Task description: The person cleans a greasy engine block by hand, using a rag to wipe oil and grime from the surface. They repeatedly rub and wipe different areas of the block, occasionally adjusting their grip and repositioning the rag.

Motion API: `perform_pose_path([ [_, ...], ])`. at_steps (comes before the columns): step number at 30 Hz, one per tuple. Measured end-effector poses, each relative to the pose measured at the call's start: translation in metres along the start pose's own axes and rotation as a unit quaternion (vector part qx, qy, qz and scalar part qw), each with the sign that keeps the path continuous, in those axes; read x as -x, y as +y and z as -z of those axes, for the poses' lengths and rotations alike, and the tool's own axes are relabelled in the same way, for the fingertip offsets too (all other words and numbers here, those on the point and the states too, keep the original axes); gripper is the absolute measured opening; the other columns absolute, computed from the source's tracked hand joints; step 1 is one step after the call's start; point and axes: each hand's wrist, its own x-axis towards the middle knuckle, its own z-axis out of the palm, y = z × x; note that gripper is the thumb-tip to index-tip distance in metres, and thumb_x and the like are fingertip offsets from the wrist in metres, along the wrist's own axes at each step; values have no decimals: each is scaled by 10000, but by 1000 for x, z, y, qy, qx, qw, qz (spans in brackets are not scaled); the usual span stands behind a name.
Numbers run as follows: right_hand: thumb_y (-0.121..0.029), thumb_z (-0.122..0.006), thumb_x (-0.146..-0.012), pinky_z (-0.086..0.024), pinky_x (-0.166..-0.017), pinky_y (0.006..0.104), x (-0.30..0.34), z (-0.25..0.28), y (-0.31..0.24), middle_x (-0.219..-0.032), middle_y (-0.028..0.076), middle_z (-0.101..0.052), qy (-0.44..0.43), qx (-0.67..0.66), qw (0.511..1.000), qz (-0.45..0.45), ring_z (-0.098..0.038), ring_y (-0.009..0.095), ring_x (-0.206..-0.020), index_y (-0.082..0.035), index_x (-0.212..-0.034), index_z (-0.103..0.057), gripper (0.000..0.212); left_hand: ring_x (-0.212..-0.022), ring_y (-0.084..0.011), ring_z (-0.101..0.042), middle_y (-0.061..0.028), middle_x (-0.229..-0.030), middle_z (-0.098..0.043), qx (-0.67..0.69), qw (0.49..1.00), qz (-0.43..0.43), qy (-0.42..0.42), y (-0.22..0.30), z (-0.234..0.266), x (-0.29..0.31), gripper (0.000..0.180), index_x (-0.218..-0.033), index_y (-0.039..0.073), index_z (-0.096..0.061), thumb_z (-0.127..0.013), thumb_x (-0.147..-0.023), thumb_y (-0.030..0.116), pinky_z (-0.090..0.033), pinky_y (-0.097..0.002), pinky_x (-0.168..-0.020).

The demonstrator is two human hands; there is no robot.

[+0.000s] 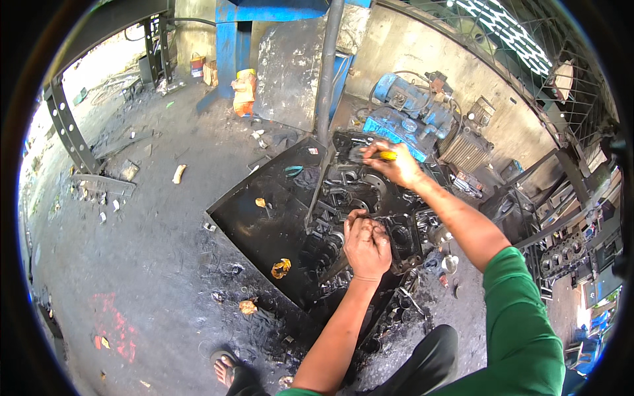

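My left hand [367, 245] lies palm down on a dark, greasy engine block [404, 245], its fingers bent together over the metal edge. What sits beneath the palm is hidden. Farther off, above the block's far end, my right hand [398, 166] is closed round a yellow-handled tool [387, 156]. A blurred grey end shows beyond its fingertips, too unclear to name. The block rests on a black metal tray [246, 228], with round bores and curved metal parts showing between my hands. A long dark bar [319, 188] leans across the tray left of the block.
Past the tray stands a blue motor-driven machine [404, 112] against the wall. A grey post [328, 72] rises at the tray's far corner. Crumpled orange-brown scraps [281, 268] lie on the tray and floor. Another engine part [563, 254] sits on the rack at right.
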Motion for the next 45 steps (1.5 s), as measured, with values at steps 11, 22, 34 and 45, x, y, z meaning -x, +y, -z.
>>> perform_pose_path([
  [11,-198,-673,-850,-548,-705,465,-28,-2,-9,-860,152,-693,-72,244,967,6,-680,370,-804,-126,-1029,-625,198,-1004,-401,-566,-143,-801,-591,-18,1000,6,-13,-3,1,3,89,-723,13,-560,-507,-756,77,-464,-485,-869],
  [22,-142,-631,-826,-570,-685,470,7,14,-17,-812,188,-689,-98,358,927,-61,-692,368,-766,-136,-1085,-640,259,-986,-407,-578,-168,-803,-580,-19,1000,-3,-5,-6,1,3,69,-747,-1,-549,-536,-748,68,-488,-486,-854],
  [34,-112,-698,-857,-565,-739,396,26,5,-7,-940,105,-719,-26,290,957,-7,-699,336,-858,-77,-1013,-626,174,-987,-383,-583,-144,-804,-588,-16,999,31,5,-4,2,3,44,-728,22,-559,-537,-737,58,-488,-468,-837],
  [45,-197,-683,-871,-549,-705,410,-3,13,-15,-813,150,-704,-65,203,977,0,-704,328,-763,-118,-983,-641,143,-1022,-369,-575,-171,-860,-594,-31,999,43,13,-5,0,6,102,-784,11,-597,-577,-753,105,-507,-455,-838],
])
